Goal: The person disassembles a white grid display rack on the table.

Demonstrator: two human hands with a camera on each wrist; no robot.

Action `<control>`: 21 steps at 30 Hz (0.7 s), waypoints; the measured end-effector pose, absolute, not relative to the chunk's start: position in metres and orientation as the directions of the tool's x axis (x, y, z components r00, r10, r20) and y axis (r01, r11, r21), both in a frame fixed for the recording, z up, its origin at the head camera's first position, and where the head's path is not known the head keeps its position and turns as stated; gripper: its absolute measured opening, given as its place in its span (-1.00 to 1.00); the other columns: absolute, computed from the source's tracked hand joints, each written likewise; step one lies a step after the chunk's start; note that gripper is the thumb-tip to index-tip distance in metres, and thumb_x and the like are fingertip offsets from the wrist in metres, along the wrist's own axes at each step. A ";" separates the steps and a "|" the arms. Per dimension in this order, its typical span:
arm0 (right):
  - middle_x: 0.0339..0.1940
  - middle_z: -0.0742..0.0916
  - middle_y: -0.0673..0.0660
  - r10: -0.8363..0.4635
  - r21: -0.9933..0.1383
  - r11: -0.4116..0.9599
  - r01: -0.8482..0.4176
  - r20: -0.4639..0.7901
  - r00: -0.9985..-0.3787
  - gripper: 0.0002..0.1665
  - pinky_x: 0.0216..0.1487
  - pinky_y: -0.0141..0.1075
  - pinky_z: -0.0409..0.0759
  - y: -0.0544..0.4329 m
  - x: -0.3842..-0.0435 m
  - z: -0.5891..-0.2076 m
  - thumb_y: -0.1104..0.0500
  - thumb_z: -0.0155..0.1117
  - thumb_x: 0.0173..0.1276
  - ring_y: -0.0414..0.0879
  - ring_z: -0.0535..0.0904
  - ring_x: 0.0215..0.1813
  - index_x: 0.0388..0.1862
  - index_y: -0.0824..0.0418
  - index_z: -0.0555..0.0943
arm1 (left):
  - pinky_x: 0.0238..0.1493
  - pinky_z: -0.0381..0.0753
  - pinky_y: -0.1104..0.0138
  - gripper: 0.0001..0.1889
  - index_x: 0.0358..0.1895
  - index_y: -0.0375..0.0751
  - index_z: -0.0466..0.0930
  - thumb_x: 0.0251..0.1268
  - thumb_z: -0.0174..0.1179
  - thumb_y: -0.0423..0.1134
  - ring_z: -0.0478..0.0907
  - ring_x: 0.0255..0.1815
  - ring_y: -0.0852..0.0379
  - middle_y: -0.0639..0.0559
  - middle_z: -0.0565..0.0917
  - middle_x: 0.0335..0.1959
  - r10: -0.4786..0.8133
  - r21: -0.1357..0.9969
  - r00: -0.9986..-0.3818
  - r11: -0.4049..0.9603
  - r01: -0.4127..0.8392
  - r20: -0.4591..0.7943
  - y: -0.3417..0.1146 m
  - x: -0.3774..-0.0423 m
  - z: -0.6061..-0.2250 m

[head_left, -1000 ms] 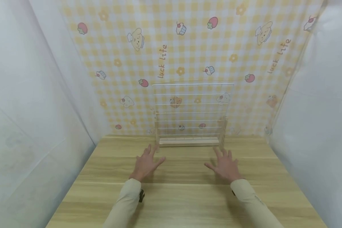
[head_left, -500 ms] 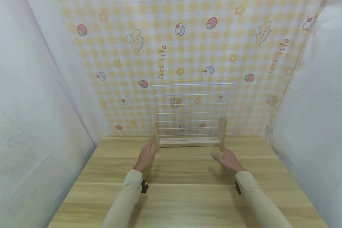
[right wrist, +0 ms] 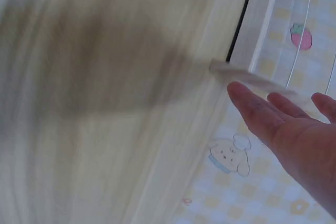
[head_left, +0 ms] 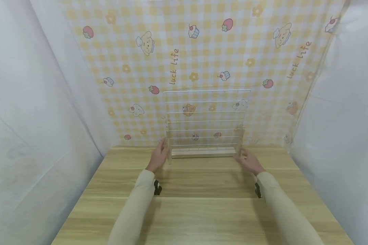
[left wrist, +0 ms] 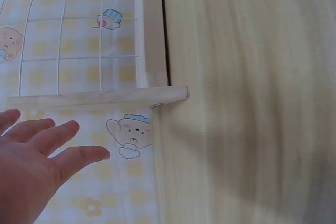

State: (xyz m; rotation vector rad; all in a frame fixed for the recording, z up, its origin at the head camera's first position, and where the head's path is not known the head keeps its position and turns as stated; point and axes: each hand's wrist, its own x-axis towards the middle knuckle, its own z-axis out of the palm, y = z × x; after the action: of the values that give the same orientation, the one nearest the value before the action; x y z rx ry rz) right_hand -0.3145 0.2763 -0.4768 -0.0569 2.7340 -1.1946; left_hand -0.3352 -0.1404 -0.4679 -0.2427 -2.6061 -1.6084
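Note:
A wire grid rack (head_left: 203,154) with a pale wooden base and wooden side pieces stands upright at the back of the wooden table (head_left: 199,214). My left hand (head_left: 158,158) is beside the rack's left side piece. In the left wrist view its fingers are extended, with a gap to the wooden side piece (left wrist: 100,98). My right hand (head_left: 250,162) is at the rack's right side piece. The right wrist view shows its fingers spread just below that wooden side piece (right wrist: 252,80); whether they touch it I cannot tell.
Behind the rack hangs a yellow-checked sheet (head_left: 202,54) printed with cupcakes, strawberries and cartoon animals. White sheets flank the table, one on the left (head_left: 33,136) and one on the right (head_left: 343,136).
Both hands have moved forward, from the table in front of the rack to its two sides. Their spread fingers have drawn closer together. The rack has stayed in place.

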 end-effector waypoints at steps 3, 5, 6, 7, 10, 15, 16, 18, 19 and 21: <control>0.56 0.13 0.60 -0.095 -0.724 0.689 0.034 -0.137 -0.986 -0.01 0.45 0.38 0.30 0.280 -0.323 -0.468 -0.19 0.00 0.58 0.54 0.13 0.53 0.64 0.33 -0.16 | 0.57 0.23 -0.15 -0.25 0.62 -0.13 -0.04 0.57 -0.09 0.16 0.19 0.58 -0.31 -0.27 0.15 0.61 0.087 0.885 -0.984 0.431 0.178 0.155 -0.138 -0.344 -0.458; 0.56 0.13 0.60 -0.089 -0.721 0.692 0.031 -0.128 -0.988 0.00 0.45 0.38 0.29 0.283 -0.329 -0.460 -0.20 0.01 0.57 0.54 0.11 0.54 0.63 0.37 -0.15 | 0.57 0.24 -0.13 -0.26 0.62 -0.14 -0.04 0.57 -0.07 0.13 0.20 0.58 -0.31 -0.28 0.14 0.61 0.077 0.882 -0.984 0.436 0.178 0.161 -0.136 -0.350 -0.451; 0.56 0.13 0.60 -0.085 -0.715 0.698 0.025 -0.118 -0.989 0.00 0.45 0.38 0.29 0.284 -0.332 -0.455 -0.19 0.01 0.57 0.54 0.11 0.54 0.62 0.39 -0.14 | 0.57 0.24 -0.12 -0.28 0.61 -0.14 -0.04 0.57 -0.06 0.08 0.20 0.57 -0.31 -0.30 0.14 0.61 0.073 0.882 -0.983 0.435 0.181 0.166 -0.134 -0.353 -0.447; 0.56 0.13 0.61 -0.080 -0.712 0.702 0.023 -0.111 -0.991 0.00 0.45 0.38 0.29 0.286 -0.335 -0.451 -0.19 0.00 0.57 0.54 0.11 0.54 0.62 0.40 -0.14 | 0.58 0.24 -0.11 -0.28 0.61 -0.14 -0.04 0.57 -0.05 0.06 0.20 0.58 -0.31 -0.30 0.13 0.61 0.068 0.885 -0.983 0.428 0.182 0.169 -0.133 -0.357 -0.443; 0.55 0.16 0.61 -0.059 -0.689 0.725 0.005 -0.070 -0.996 0.04 0.47 0.35 0.30 0.289 -0.342 -0.435 -0.24 0.01 0.55 0.52 0.14 0.53 0.60 0.44 -0.12 | 0.58 0.25 -0.09 -0.26 0.61 -0.17 -0.05 0.53 -0.02 0.04 0.19 0.58 -0.34 -0.33 0.10 0.61 0.060 0.893 -0.983 0.410 0.185 0.176 -0.129 -0.366 -0.432; 0.52 0.21 0.62 -0.033 -0.666 0.746 -0.003 -0.033 -0.999 0.05 0.48 0.31 0.32 0.287 -0.352 -0.410 -0.23 0.02 0.54 0.51 0.19 0.52 0.60 0.44 -0.12 | 0.58 0.28 -0.08 -0.23 0.62 -0.13 -0.06 0.47 -0.03 0.06 0.20 0.58 -0.31 -0.28 0.09 0.63 0.032 0.907 -0.989 0.395 0.143 0.142 -0.127 -0.377 -0.422; 0.52 0.21 0.62 -0.031 -0.665 0.747 -0.003 -0.030 -0.999 0.04 0.48 0.31 0.32 0.287 -0.353 -0.406 -0.21 0.03 0.54 0.51 0.19 0.52 0.60 0.44 -0.12 | 0.58 0.27 -0.08 -0.22 0.62 -0.11 -0.07 0.47 -0.03 0.08 0.20 0.58 -0.30 -0.26 0.09 0.63 0.027 0.910 -0.991 0.394 0.129 0.128 -0.127 -0.379 -0.421; 0.53 0.20 0.61 -0.028 -0.663 0.748 0.001 -0.033 -0.999 0.04 0.49 0.31 0.30 0.287 -0.355 -0.399 -0.20 0.03 0.54 0.50 0.18 0.53 0.61 0.42 -0.14 | 0.58 0.27 -0.07 -0.23 0.63 -0.07 -0.07 0.48 -0.02 0.08 0.19 0.59 -0.27 -0.21 0.08 0.65 0.021 0.917 -0.994 0.386 0.105 0.105 -0.128 -0.381 -0.421; 0.54 0.20 0.60 -0.026 -0.661 0.751 0.002 -0.033 -0.999 0.03 0.49 0.31 0.29 0.287 -0.355 -0.397 -0.19 0.04 0.54 0.49 0.18 0.53 0.61 0.42 -0.14 | 0.58 0.27 -0.07 -0.23 0.63 -0.06 -0.07 0.49 -0.01 0.07 0.17 0.60 -0.26 -0.19 0.07 0.65 0.019 0.920 -0.995 0.380 0.096 0.096 -0.128 -0.382 -0.421; 0.54 0.20 0.60 -0.033 -0.650 0.760 -0.003 -0.035 -0.999 0.04 0.51 0.31 0.28 0.286 -0.356 -0.391 -0.21 0.02 0.55 0.48 0.17 0.54 0.61 0.41 -0.16 | 0.58 0.28 -0.06 -0.24 0.63 -0.05 -0.07 0.50 0.00 0.06 0.16 0.61 -0.25 -0.17 0.05 0.66 0.018 0.924 -0.996 0.374 0.083 0.082 -0.128 -0.384 -0.421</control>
State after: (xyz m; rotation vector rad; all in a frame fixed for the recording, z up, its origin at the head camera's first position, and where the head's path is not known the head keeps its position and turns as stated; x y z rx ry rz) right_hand -0.3562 0.2859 -0.3913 -0.0301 2.9054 -1.0735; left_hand -0.3836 -0.1284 -0.4214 -0.0945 -2.5552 -1.7235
